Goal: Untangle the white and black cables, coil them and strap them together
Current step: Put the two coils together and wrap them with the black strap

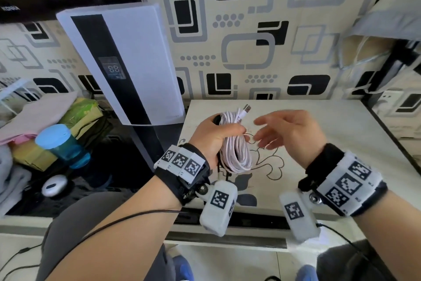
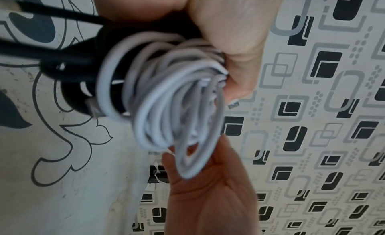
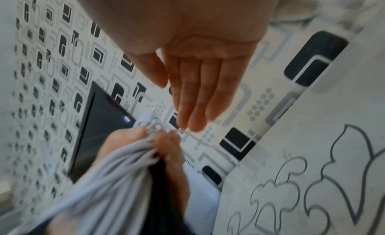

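The left hand [image 1: 213, 136] is clenched around a coiled white round-sheathed cable [image 1: 235, 144], thumb laid across the front of the bundle. The coil hangs upright from the fist, above the near-left part of the cream table top printed with a black outline drawing [image 1: 330, 125], and does not touch it. A silver USB plug [image 1: 246, 107] on the white cable's end sticks up at 1 o'clock from the fist. In the left wrist view, a coiled black cable [image 2: 83, 60] sits behind the white loops [image 2: 166, 93] inside the same grasp, with black strands running off toward 10 o'clock. In the head view only a sliver of the black cable [image 1: 216, 119] shows, at 11 o'clock of the fist.

The right hand [image 1: 289, 134] is released, holding nothing, fingers straight and loosely spread, at 3 o'clock of the coil and just beside it. The right wrist view shows its fingertips [image 3: 193, 125] close to the plug end; contact cannot be determined owing to blur.

At 10 o'clock of the left hand stands a tall white appliance with a black stripe and a digital display [image 1: 127, 64]. A blue translucent plastic bottle [image 1: 61, 144] lies at 9 o'clock.
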`<state>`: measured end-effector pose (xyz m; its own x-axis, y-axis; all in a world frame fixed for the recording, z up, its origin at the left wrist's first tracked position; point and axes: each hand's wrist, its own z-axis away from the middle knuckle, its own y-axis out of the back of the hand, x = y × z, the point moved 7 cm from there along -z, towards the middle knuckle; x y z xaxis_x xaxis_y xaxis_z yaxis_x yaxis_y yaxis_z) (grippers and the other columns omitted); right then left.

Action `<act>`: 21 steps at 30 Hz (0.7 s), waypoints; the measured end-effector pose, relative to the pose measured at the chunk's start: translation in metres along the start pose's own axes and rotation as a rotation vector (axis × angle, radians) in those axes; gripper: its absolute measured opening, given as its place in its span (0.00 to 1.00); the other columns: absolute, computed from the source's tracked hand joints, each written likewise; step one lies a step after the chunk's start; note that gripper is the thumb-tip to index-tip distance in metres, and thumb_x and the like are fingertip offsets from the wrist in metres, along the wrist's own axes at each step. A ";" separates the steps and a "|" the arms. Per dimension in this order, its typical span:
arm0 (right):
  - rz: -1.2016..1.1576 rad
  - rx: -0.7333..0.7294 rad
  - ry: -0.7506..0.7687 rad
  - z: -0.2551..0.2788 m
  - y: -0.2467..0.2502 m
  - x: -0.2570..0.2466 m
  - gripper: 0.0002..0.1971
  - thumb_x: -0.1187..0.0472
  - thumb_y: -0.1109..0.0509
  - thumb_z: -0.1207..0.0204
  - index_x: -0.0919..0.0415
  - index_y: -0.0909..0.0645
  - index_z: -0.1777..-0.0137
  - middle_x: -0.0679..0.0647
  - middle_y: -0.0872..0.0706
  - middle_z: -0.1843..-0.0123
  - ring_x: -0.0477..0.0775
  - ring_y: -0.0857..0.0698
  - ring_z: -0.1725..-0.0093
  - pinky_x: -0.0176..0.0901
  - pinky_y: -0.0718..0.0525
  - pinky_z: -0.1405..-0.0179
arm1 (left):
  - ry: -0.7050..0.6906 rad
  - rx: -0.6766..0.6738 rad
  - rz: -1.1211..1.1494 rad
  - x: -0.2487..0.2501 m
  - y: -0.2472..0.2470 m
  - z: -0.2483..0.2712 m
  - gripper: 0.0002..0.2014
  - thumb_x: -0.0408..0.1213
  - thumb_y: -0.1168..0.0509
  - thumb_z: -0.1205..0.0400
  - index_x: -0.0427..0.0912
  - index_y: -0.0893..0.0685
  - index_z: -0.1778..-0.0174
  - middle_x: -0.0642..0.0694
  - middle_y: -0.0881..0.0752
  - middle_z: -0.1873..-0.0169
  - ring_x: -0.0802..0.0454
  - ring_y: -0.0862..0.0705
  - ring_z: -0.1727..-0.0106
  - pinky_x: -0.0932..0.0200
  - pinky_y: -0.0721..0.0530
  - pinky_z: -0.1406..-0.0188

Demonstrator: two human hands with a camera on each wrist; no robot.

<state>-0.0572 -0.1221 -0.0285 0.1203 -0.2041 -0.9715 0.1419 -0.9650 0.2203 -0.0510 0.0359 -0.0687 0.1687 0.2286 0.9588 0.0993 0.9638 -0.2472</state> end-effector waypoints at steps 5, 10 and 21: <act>0.119 0.110 0.090 -0.018 0.024 0.009 0.17 0.71 0.37 0.19 0.49 0.18 0.40 0.53 0.14 0.49 0.51 0.16 0.49 0.47 0.13 0.56 | 0.029 -0.227 0.068 0.004 -0.015 0.007 0.17 0.31 0.27 0.35 0.37 0.22 0.53 0.42 0.17 0.67 0.48 0.15 0.67 0.54 0.14 0.67; 0.094 -0.191 0.106 -0.018 -0.005 0.016 0.32 0.76 0.33 0.24 0.37 0.26 0.33 0.48 0.18 0.34 0.47 0.20 0.34 0.43 0.23 0.36 | 0.067 -0.345 0.067 0.004 -0.023 0.010 0.18 0.35 0.28 0.37 0.38 0.22 0.52 0.45 0.17 0.65 0.50 0.17 0.66 0.56 0.15 0.65; -0.322 -0.095 -0.242 -0.011 -0.009 0.026 0.11 0.64 0.39 0.16 0.69 0.16 0.52 0.63 0.11 0.60 0.58 0.13 0.63 0.47 0.12 0.63 | -0.041 -0.143 0.079 0.010 -0.007 0.002 0.12 0.29 0.29 0.34 0.37 0.20 0.55 0.44 0.16 0.66 0.50 0.15 0.67 0.55 0.13 0.65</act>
<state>-0.0443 -0.1167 -0.0551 -0.1784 0.0617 -0.9820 0.2260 -0.9688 -0.1019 -0.0518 0.0314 -0.0575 0.1418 0.3106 0.9399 0.2262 0.9142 -0.3363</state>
